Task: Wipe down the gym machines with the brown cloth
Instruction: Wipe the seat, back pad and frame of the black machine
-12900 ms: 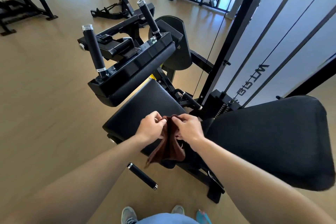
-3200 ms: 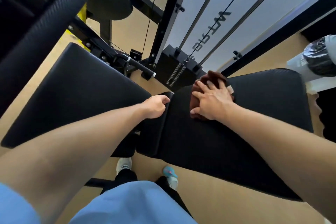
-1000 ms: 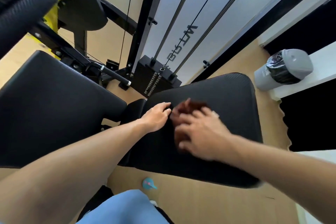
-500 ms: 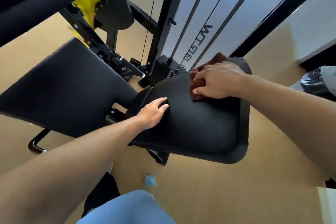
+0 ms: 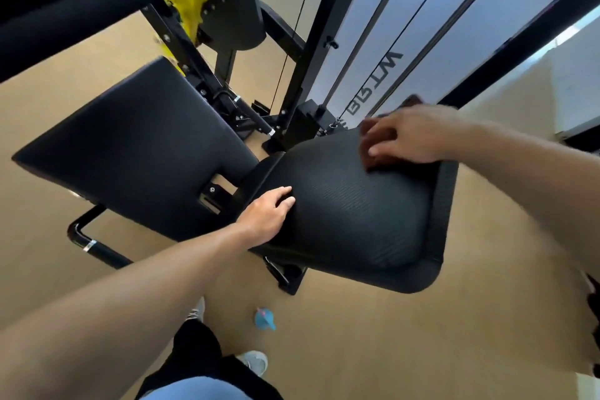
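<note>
1. The brown cloth (image 5: 376, 163) lies on the far end of the back pad (image 5: 354, 211), at about 1 o'clock from the pad's middle, almost wholly covered by the right hand (image 5: 407, 136); only a dark red-brown edge shows under the fingers, and a bit more shows past the wrist at 12 o'clock
2. The right hand presses flat with fingers spread apart, not clamped on the fabric; if it slides faster than the cloth, the cloth could bunch up or be left behind, and bare skin would rub the pad instead
3. The cloth sits close to the pad's far edge, so a stroke pushed on toward 12 o'clock could carry it off the pad, toward the weight stack (image 5: 308, 114) and cable (image 5: 293, 29)
4. The left hand (image 5: 268, 214) rests at the pad's 9 o'clock edge, fingers loosely curled together over the rim; if that brace slips, the pad may shift under the wiping pressure
5. The seat pad (image 5: 136, 146) at 10 o'clock and the upper roller pad (image 5: 81, 0) at 11 o'clock look easy to skip
6. A small blue object (image 5: 264, 318) lies on the floor (image 5: 389, 351) at 6 o'clock, near the person's shoe (image 5: 256, 362); a sidestep could land on it
</note>
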`<state>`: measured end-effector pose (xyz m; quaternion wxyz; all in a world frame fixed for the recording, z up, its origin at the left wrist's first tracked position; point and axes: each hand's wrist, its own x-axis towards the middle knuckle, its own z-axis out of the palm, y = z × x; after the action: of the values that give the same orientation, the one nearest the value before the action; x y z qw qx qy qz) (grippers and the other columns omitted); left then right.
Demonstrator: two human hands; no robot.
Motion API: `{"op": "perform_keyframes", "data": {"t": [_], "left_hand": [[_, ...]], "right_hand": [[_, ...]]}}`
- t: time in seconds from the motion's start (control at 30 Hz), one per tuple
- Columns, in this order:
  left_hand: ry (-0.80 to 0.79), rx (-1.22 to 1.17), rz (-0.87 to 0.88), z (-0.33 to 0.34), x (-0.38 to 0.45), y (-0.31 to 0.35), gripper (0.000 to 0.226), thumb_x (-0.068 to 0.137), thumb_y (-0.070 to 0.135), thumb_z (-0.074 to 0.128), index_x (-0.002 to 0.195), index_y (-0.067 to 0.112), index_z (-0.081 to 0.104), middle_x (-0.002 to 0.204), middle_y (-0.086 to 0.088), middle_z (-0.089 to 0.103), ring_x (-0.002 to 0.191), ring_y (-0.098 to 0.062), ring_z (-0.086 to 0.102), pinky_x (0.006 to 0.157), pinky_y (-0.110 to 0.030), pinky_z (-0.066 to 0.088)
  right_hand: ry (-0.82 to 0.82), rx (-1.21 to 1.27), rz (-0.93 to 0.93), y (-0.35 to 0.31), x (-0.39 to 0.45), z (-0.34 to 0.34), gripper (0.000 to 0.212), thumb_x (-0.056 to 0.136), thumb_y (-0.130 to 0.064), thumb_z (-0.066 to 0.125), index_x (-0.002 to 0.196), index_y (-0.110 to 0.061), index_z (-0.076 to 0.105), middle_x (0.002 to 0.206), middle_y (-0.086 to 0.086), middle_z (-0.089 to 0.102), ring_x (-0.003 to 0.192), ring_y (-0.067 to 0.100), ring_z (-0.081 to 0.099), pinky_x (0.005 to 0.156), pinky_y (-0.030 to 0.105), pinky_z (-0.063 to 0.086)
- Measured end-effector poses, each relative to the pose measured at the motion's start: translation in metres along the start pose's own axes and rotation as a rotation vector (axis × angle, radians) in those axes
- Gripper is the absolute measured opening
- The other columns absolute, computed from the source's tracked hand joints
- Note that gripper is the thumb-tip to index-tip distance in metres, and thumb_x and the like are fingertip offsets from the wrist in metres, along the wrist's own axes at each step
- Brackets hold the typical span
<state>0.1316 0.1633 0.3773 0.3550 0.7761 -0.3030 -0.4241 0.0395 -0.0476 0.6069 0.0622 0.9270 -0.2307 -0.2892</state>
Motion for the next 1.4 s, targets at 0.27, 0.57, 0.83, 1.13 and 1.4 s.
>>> {"op": "perform_keyframes", "data": {"t": [0.27, 0.57, 0.83, 1.13, 1.4], "left_hand": [[-0.093, 0.035, -0.056, -0.004, 0.024, 0.005, 0.060, 0.103, 0.054, 0.035, 0.157, 0.028, 0.031, 0.165, 0.006, 0.027, 0.151, -0.017, 0.025, 0.123, -0.037, 0.020], [-0.180, 0.061, 0.085, -0.018, 0.062, 0.063, 0.059, 0.103, 0.051, 0.039, 0.155, 0.023, 0.036, 0.161, 0.001, 0.035, 0.148, -0.019, 0.032, 0.119, -0.034, 0.023], [-0.158, -0.011, 0.238, 0.002, 0.066, 0.126, 0.054, 0.102, 0.045, 0.045, 0.153, 0.029, 0.038, 0.159, 0.005, 0.038, 0.146, -0.016, 0.035, 0.121, -0.036, 0.027], [-0.049, -0.026, 0.183, 0.011, 0.091, 0.136, 0.046, 0.102, 0.042, 0.044, 0.147, 0.037, 0.047, 0.151, 0.007, 0.049, 0.140, -0.015, 0.044, 0.116, -0.035, 0.034], [0.099, 0.012, -0.200, 0.006, 0.034, 0.059, 0.042, 0.102, 0.039, 0.048, 0.142, 0.031, 0.055, 0.150, 0.005, 0.051, 0.140, -0.016, 0.044, 0.116, -0.029, 0.032]], "right_hand": [[-0.014, 0.050, -0.152, -0.060, -0.048, 0.021, 0.046, 0.090, -0.073, 0.044, 0.129, -0.053, 0.058, 0.139, -0.024, 0.058, 0.132, 0.010, 0.052, 0.106, 0.041, 0.044], [0.008, 0.065, -0.112, -0.028, -0.027, 0.015, 0.049, 0.093, -0.071, 0.046, 0.138, -0.052, 0.051, 0.152, -0.022, 0.047, 0.147, 0.009, 0.035, 0.121, 0.044, 0.029], [0.143, 0.069, 0.022, -0.009, -0.046, 0.007, 0.046, 0.090, -0.070, 0.048, 0.129, -0.050, 0.059, 0.142, -0.020, 0.057, 0.135, 0.012, 0.048, 0.105, 0.039, 0.043], [0.047, 0.171, -0.292, 0.028, -0.020, 0.001, 0.041, 0.090, -0.072, 0.051, 0.125, -0.052, 0.060, 0.123, -0.022, 0.064, 0.116, 0.009, 0.058, 0.098, 0.039, 0.049], [-0.231, 0.118, -0.506, 0.034, 0.062, 0.003, 0.043, 0.100, -0.057, 0.051, 0.141, -0.045, 0.052, 0.123, -0.026, 0.048, 0.116, 0.008, 0.051, 0.103, 0.033, 0.039]]}}
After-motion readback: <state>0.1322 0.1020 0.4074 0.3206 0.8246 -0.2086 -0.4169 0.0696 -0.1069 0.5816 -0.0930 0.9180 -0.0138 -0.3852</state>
